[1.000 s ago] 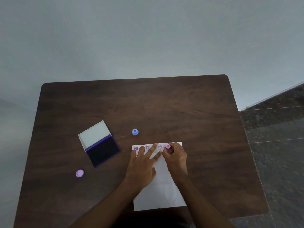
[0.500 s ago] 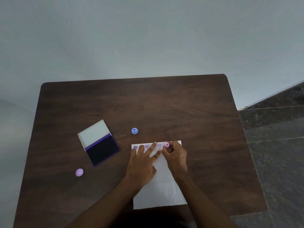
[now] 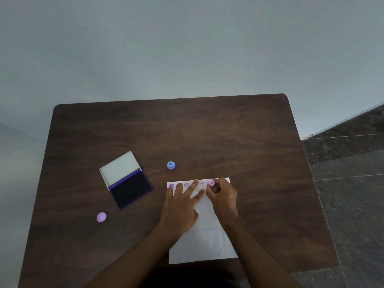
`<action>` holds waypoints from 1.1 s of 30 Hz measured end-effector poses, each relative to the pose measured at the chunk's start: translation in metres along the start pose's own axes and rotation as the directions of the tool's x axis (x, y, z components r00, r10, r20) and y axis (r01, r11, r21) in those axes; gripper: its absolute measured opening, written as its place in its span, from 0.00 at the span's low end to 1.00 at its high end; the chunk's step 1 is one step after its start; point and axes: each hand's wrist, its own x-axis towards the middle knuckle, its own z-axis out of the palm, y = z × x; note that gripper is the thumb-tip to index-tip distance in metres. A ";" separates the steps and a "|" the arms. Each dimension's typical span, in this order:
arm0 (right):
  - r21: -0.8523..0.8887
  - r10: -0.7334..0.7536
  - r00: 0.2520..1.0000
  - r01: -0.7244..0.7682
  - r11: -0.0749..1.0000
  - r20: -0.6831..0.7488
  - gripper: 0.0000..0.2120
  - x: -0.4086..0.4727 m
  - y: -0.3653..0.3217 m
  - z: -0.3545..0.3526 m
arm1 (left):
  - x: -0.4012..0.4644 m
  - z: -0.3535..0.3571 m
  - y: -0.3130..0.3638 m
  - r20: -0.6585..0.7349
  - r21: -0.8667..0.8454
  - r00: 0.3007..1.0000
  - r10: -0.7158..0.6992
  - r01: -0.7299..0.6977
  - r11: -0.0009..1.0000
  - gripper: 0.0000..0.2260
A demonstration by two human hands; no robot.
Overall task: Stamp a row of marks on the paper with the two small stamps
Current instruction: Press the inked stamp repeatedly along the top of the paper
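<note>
A white sheet of paper (image 3: 207, 242) lies on the dark wooden table (image 3: 207, 132), near its front edge. Three purple marks run along the sheet's far edge. My left hand (image 3: 182, 202) lies flat on the paper with spread fingers, the fingertips between the marks. My right hand (image 3: 223, 194) pinches a small pink stamp (image 3: 211, 182) and holds it down on the paper just right of the third mark. A small blue stamp (image 3: 170, 165) stands upright on the table beyond the paper's far left corner.
An open ink pad (image 3: 131, 189) with a dark purple pad and a white lid lies left of the paper. A small lilac round cap (image 3: 101, 217) sits near the front left. A dark tiled floor (image 3: 349, 183) shows past the table's right edge.
Both hands stay in place on the paper, with the pink stamp held at the same spot. Only the camera view has shifted slightly.
</note>
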 end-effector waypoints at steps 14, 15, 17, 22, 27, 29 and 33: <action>0.434 0.310 0.944 -0.235 0.869 -0.109 0.07 -0.003 -0.005 -0.004 | 0.002 -0.007 -0.004 0.013 0.042 1.000 0.018 -0.019 0.999 0.34; 0.460 0.322 0.942 -0.243 0.854 -0.101 0.07 -0.001 -0.006 -0.006 | 0.003 -0.008 -0.004 0.016 0.047 1.000 0.021 -0.021 0.999 0.35; 0.460 0.326 0.941 -0.250 0.852 -0.093 0.07 0.001 -0.007 -0.009 | 0.004 -0.010 -0.002 0.019 0.044 1.000 0.023 -0.024 0.999 0.34; 0.377 0.316 0.947 -0.272 0.885 -0.061 0.06 0.007 -0.010 -0.013 | 0.005 -0.015 -0.002 -0.062 -0.007 0.998 0.021 -0.022 1.000 0.29; 0.321 0.301 0.953 -0.273 0.907 -0.040 0.07 0.008 -0.014 -0.017 | 0.002 -0.011 -0.002 -0.168 -0.199 0.986 -0.021 -0.013 0.980 0.26; 0.329 0.296 0.954 -0.268 0.905 -0.037 0.06 0.009 -0.015 -0.019 | -0.004 -0.013 -0.003 -0.210 -0.275 0.975 -0.066 0.006 0.961 0.24; 0.423 0.287 0.957 -0.247 0.872 -0.031 0.05 0.009 -0.022 -0.022 | -0.024 -0.010 -0.018 -0.303 -0.430 0.934 -0.189 0.043 0.902 0.18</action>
